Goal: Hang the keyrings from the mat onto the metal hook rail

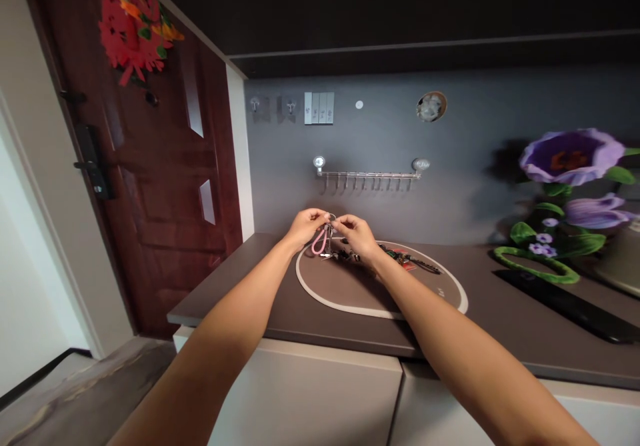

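Both my hands are raised over an oval brown mat [345, 293] with a pale rim. My left hand [304, 227] pinches a bunch of keys [330, 233] near its metal ring, and a pink strap loop [319, 241] hangs below. From the other side, my right hand [356, 233] grips the same bunch with thumb and forefinger. Behind my right wrist, a pile of small dark and orange items [400, 257] with a dark braided cord [426, 266] lies on the mat, partly hidden by my arm.
A clear rail with several hooks [370, 175] is fixed to the wall above the mat. On the right stand purple fabric flowers [573, 159] and a long black object [565, 306]. A dark shelf [400, 13] overhangs the counter [285, 313]. A red-brown door [165, 199] is at left.
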A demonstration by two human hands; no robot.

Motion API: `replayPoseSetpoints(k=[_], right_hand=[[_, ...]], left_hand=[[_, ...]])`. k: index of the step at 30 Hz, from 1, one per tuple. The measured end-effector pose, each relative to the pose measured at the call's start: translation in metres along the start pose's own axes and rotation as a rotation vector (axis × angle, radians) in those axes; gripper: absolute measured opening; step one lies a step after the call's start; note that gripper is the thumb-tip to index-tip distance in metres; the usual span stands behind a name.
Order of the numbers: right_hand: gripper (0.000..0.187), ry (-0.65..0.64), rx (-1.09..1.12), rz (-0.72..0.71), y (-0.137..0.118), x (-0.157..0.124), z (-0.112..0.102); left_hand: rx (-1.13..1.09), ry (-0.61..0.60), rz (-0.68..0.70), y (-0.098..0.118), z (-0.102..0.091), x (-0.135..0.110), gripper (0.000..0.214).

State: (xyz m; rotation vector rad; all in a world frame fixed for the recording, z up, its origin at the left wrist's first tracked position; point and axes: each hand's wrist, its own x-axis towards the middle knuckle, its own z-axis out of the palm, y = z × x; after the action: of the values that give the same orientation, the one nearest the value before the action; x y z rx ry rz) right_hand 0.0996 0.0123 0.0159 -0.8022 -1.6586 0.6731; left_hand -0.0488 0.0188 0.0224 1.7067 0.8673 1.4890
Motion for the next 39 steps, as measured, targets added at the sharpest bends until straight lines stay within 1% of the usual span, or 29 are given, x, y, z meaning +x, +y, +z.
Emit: replayPoseSetpoints(k=[3,6,8,11,14,17,21,26,32,35,39], right_hand=[[0.025,0.028,-0.042,-0.03,0.0,0.001,0.001],[0.025,0.052,-0.095,-0.047,-0.001,0.0,0.003],[0.025,0.061,-0.097,-0.05,-0.002,0.001,0.005],[0.025,0.074,-0.026,-0.036,-0.005,0.005,0.009],[0.022,0.099,0.103,0.018,-0.011,0.012,0.011],[0.017,0.126,0.232,0.1,-0.02,0.021,0.012],[0.009,0.169,0.282,0.172,-0.031,0.038,0.014],[0.009,0.25,0.26,0.219,-0.036,0.064,0.02],[0.014,0.364,0.258,0.277,-0.033,0.091,0.029],[0.014,0.424,0.264,0.314,-0.031,0.1,0.034],[0.013,0.479,0.268,0.348,-0.027,0.105,0.04]], left_hand=[[0.071,0.015,0.063,0.001,-0.002,0.0,0.023],[0.218,0.028,0.136,0.004,-0.004,0.0,0.021],[0.293,0.041,0.161,0.007,-0.005,0.0,0.022],[0.353,0.082,0.187,0.009,-0.008,-0.001,0.026],[0.434,0.178,0.21,0.007,-0.013,0.001,0.034],[0.534,0.274,0.201,0.001,-0.019,0.003,0.037],[0.666,0.339,0.179,-0.005,-0.025,0.006,0.035],[0.766,0.355,0.175,-0.004,-0.027,0.006,0.036],[0.87,0.374,0.173,-0.003,-0.028,0.006,0.036],[0.915,0.374,0.154,-0.002,-0.028,0.006,0.036],[0.964,0.377,0.134,-0.001,-0.027,0.006,0.036]])
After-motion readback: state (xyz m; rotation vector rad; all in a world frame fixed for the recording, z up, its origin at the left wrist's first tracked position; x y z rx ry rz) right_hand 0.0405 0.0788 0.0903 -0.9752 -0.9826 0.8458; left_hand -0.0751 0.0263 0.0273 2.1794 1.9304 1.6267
